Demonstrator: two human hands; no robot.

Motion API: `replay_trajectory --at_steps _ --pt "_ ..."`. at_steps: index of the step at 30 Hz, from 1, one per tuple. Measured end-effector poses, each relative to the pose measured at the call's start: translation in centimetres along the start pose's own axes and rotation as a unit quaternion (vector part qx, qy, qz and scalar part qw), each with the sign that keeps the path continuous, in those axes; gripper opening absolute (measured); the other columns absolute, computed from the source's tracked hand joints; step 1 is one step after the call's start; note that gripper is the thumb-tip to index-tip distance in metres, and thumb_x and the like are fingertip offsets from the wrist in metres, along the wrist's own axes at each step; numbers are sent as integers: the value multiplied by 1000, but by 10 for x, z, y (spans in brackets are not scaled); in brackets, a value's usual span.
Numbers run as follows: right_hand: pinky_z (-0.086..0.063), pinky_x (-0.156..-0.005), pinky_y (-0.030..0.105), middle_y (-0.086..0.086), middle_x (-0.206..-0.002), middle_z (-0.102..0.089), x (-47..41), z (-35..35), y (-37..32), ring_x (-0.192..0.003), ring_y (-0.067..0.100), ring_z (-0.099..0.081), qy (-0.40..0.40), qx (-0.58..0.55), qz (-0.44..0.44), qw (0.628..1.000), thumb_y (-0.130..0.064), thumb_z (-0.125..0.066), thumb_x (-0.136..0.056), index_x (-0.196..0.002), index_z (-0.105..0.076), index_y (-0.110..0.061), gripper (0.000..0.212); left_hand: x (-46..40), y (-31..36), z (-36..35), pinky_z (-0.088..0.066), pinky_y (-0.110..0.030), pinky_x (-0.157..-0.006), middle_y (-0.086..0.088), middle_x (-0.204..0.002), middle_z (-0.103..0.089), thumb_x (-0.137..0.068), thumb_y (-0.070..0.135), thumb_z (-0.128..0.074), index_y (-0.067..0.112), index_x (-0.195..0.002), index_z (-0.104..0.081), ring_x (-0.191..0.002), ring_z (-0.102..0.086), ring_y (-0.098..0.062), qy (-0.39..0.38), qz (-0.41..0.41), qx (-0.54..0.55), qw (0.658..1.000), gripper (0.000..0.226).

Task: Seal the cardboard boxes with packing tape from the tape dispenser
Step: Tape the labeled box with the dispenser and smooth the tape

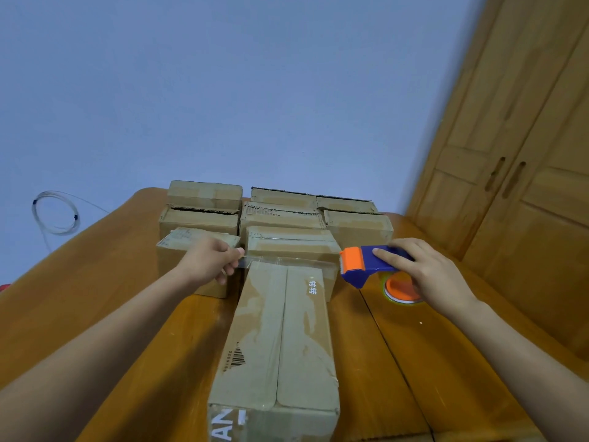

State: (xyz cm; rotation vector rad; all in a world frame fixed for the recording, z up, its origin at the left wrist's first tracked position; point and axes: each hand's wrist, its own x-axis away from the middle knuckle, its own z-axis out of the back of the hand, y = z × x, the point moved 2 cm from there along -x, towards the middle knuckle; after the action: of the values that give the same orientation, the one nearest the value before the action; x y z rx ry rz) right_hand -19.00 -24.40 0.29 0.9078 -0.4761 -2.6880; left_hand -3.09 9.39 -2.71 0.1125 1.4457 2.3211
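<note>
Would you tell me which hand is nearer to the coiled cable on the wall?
Left. The left hand pinches the tape end left of the long box, on the coiled cable's side; the right hand holds the tape dispenser far right.

A long cardboard box (280, 339) is lying nearest on the table (414, 362), with smaller boxes (280, 215) being stacked behind it. Tape (287, 261) is being stretched across its far end, between the left hand (208, 261) and the tape dispenser (366, 264) held in the right hand (427, 269).

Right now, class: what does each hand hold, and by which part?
The left hand pinches the free end of the clear tape strip. The right hand grips the blue and orange tape dispenser by its body, above the roll.
</note>
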Motion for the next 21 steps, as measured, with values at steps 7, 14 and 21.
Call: replay_trajectory --at_steps 7,14,21 --pt "-56 -66 34 16 -113 -63 10 -13 -5 -99 34 -63 -11 -13 -16 1000 0 -94 -40 -130 -47 -19 104 6 -13 -7 -37 -11 -40 -7 -65 -58 -97 24 -55 3 -72 -60 -51 -52 -15 1 23 32 999 33" --pt "-56 -65 33 14 -113 -63 22 -30 -16 -105 29 -57 2 -41 -49 998 2 -94 -39 -131 -49 -19 105 12 -26 -25 -33 -16 -42 -3 -63 -53 -99 32 -49 9 -72 -54 -50 -50 -12 -12 54 90 994 36" --pt "-55 -63 31 13 -115 -60 36 -59 -39 -108 22 -43 27 -102 -117 988 20 -83 -42 -129 -55 -18 99 19 -29 -46 -42 -19 -48 3 -54 -56 -99 31 -47 11 -63 -52 -47 -53 -8 31 41 150 987 42"
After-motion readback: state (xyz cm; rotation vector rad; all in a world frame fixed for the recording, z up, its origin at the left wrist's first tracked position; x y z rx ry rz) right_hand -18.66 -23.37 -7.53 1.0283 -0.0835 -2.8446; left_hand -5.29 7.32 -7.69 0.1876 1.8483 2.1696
